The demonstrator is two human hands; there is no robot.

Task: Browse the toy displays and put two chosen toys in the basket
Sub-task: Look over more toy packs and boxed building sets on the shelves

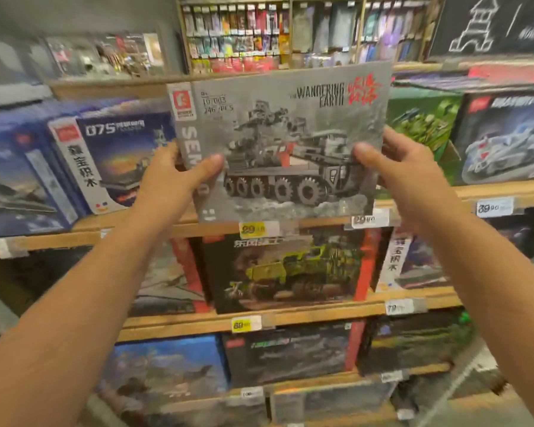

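Observation:
I hold a grey building-block box (pixel 293 118) upright in front of the shelves, its face toward me. It shows a many-wheeled grey truck and the words "The Wandering Earth". My left hand (pixel 170 177) grips its left edge, thumb on the front. On the box's right edge sits my right hand (pixel 404 167), its thumb also on the front. The box covers part of the upper shelf behind it. No basket is in view.
Wooden shelves (pixel 290 317) carry several boxed toy sets: a blue "075" ship box (pixel 111 161) at left, a green truck box (pixel 287 269) below, a white vehicle box (pixel 506 140) at right. Yellow price tags (pixel 253 229) line the shelf edges. Small packaged goods hang behind.

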